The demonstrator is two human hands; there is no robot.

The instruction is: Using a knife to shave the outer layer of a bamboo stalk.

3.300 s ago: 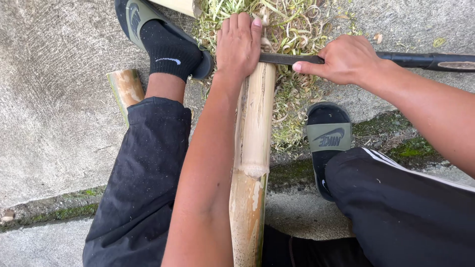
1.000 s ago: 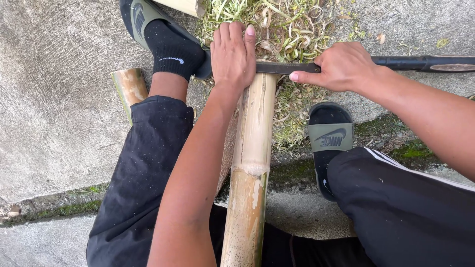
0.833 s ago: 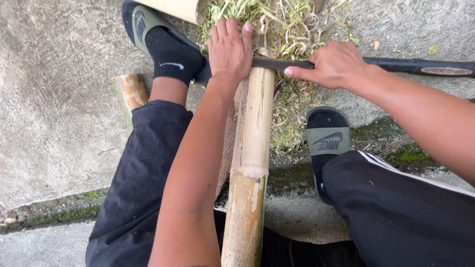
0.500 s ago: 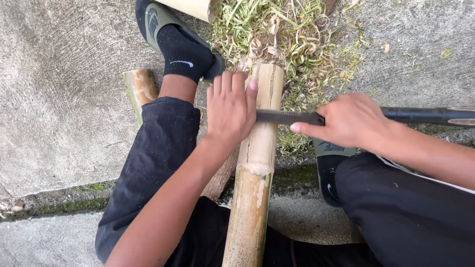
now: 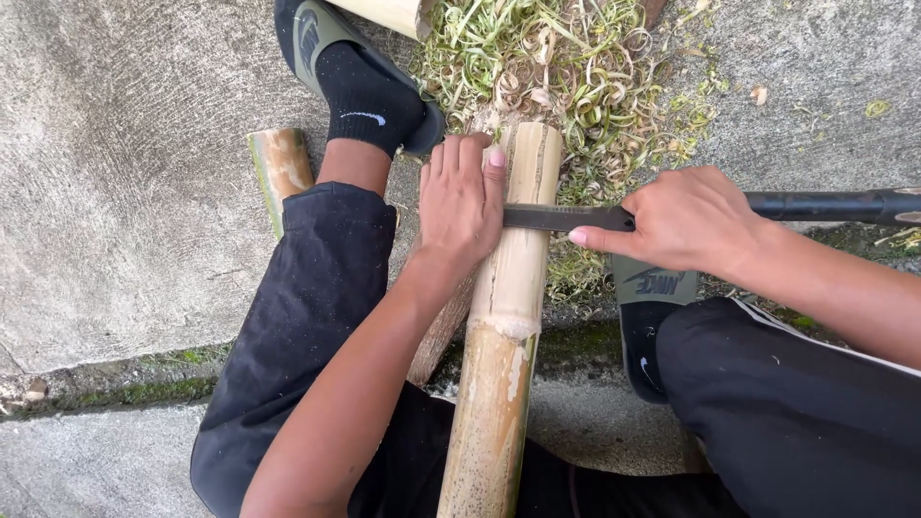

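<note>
- Pressing flat on the bamboo pole (image 5: 508,317), the left hand (image 5: 462,206) has an open grip.
- Right hand (image 5: 686,223) closes its grip on the knife (image 5: 556,217).
- Blade crosses the pole, near the shavings (image 5: 566,67).

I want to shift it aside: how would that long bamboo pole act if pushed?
The bamboo pole is round, so it would probably roll unless steadied. It looks stiff, thick and woody, unlikely to flex. The left hand and the blade across it likely hold it for now.
</note>
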